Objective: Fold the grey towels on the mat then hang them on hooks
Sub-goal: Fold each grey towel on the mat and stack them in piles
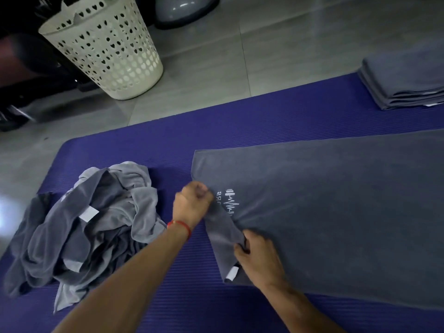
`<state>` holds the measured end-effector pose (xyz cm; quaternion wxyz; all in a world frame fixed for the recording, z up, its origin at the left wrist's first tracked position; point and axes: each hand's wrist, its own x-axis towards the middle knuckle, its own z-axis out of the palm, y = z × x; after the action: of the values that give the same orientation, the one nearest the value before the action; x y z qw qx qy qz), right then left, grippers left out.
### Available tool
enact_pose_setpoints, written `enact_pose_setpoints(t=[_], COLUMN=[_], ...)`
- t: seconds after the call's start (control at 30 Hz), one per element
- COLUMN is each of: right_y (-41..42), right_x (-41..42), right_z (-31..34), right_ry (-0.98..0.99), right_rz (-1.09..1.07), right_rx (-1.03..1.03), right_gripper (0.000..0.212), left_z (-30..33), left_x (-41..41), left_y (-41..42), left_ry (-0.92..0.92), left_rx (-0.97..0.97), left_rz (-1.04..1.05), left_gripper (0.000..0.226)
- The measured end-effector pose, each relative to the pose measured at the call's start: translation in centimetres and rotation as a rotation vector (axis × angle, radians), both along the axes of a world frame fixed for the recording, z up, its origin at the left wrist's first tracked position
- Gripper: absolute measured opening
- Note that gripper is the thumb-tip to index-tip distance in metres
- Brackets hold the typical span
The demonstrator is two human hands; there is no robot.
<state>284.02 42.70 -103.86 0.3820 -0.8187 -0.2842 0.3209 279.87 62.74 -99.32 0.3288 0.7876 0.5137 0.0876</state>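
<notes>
A dark grey towel (pixel 336 207) with a white embroidered logo lies spread flat on the purple mat (pixel 168 135), running off to the right. My left hand (pixel 193 203) grips its left edge near the logo, fingers curled round the cloth. My right hand (pixel 260 255) pinches the same edge lower down, close to a white label, and the fabric between the two hands is bunched into a ridge. A crumpled heap of grey towels (pixel 89 224) sits on the mat to the left of my left arm. A stack of folded grey towels (pixel 403 82) rests at the far right.
A cream perforated laundry basket (pixel 105 46) stands on the grey tiled floor beyond the mat. A grey rounded object (pixel 185 8) sits behind it, and dark equipment fills the far left. Bare mat shows in front of the heap and along the near edge.
</notes>
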Motion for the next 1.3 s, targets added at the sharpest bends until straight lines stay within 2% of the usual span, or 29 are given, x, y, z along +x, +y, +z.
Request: enact_pose_setpoints(t=[0.07, 0.13, 0.3, 0.4, 0.47, 0.5, 0.67, 0.77, 0.9, 1.03, 1.13, 1.2, 1.3], right_y=[-0.9, -1.5, -2.2, -2.9, -3.6, -4.1, -7.0, -7.6, -8.8, -9.6, -11.1, -13.2, -18.0], right_x=[0.4, 0.5, 0.8, 1.4, 2.3, 2.8, 5.4, 6.0, 7.0, 7.5, 9.2, 11.5, 15.8], right_z=[0.0, -0.2, -0.7, -0.8, 0.2, 0.5, 1.0, 1.4, 1.1, 1.5, 3.1, 4.7, 7.9], right_ry=[-0.036, -0.103, -0.105, -0.289, -0.246, -0.163, -0.062, -0.097, -0.079, -0.015, 0.046, 0.068, 0.003], right_rz=[0.061, 0.078, 0.066, -0.022, -0.026, -0.032, -0.041, -0.010, -0.087, -0.247, -0.320, -0.324, -0.207], right_rx=[-0.039, -0.054, -0.046, -0.050, -0.030, -0.025, -0.027, -0.035, -0.047, -0.008, -0.048, -0.080, -0.196], right_gripper=[0.028, 0.021, 0.019, 0.028, 0.025, 0.025, 0.033, 0.035, 0.039, 0.027, 0.029, 0.027, 0.028], left_z=[-1.6, -3.0, -4.9, -5.2, -5.2, -5.3, -5.3, -5.3, -5.0, -4.2, -1.9, 0.5, 4.6], left_x=[2.5, 5.1, 10.7, 11.8, 11.7, 11.5, 10.9, 11.8, 11.8, 10.9, 12.2, 14.2, 17.9], left_y=[4.0, 7.3, 11.5, 12.3, 12.6, 12.6, 11.6, 12.1, 12.6, 11.2, 10.0, 9.2, 6.4], left_ry=[0.015, 0.042, 0.218, 0.182, 0.146, 0.135, 0.240, 0.398, 0.476, 0.329, 0.084, 0.021, -0.024], left_rx=[0.133, 0.221, 0.065, 0.035, 0.027, 0.026, 0.126, 0.172, 0.263, 0.465, 0.626, 0.620, 0.547], left_rz=[-0.044, -0.076, -0.133, -0.077, -0.024, -0.033, -0.344, -0.414, -0.369, -0.344, -0.515, -0.701, -0.874], left_gripper=[0.014, 0.018, 0.031, 0.034, 0.029, 0.026, 0.045, 0.053, 0.030, 0.018, 0.012, 0.016, 0.018])
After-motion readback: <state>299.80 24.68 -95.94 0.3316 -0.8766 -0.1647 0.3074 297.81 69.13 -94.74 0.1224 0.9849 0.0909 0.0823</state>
